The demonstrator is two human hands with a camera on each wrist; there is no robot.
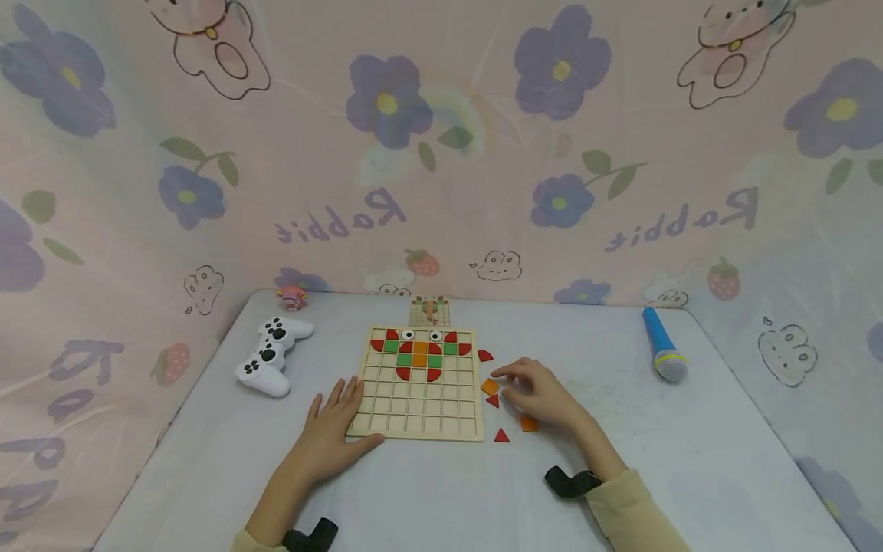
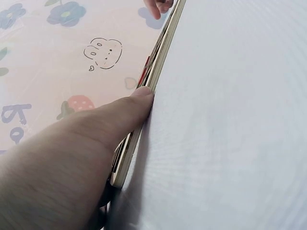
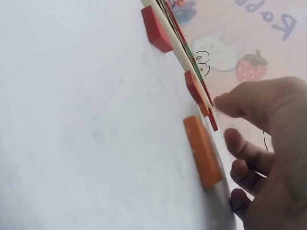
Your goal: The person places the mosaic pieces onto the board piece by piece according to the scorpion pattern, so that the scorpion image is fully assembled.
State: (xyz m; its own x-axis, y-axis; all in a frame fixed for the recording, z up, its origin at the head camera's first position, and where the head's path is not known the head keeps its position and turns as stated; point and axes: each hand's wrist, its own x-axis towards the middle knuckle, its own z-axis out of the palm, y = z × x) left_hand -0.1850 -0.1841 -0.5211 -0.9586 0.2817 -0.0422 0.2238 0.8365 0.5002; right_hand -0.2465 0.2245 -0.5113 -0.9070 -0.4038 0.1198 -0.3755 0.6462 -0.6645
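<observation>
A wooden grid board (image 1: 421,406) lies on the table with red, green and orange pieces and two eye pieces set in its upper rows. My left hand (image 1: 334,437) rests along the board's lower left corner, fingers spread and thumb (image 2: 129,110) against the near edge. To the right of the board, my right hand (image 1: 541,392) hovers with bent fingers over loose pieces. Its index fingertip is close to an orange square (image 1: 490,386); whether they touch I cannot tell. Red triangles (image 1: 501,435), another orange piece (image 3: 204,153) and a red rounded piece (image 1: 486,356) lie nearby.
A small pattern card (image 1: 430,311) sits behind the board. To the left are a white game controller (image 1: 270,356) and a pink figurine (image 1: 293,297). A blue toy microphone (image 1: 664,345) lies at the right. Printed cloth (image 1: 469,176) hangs behind the table.
</observation>
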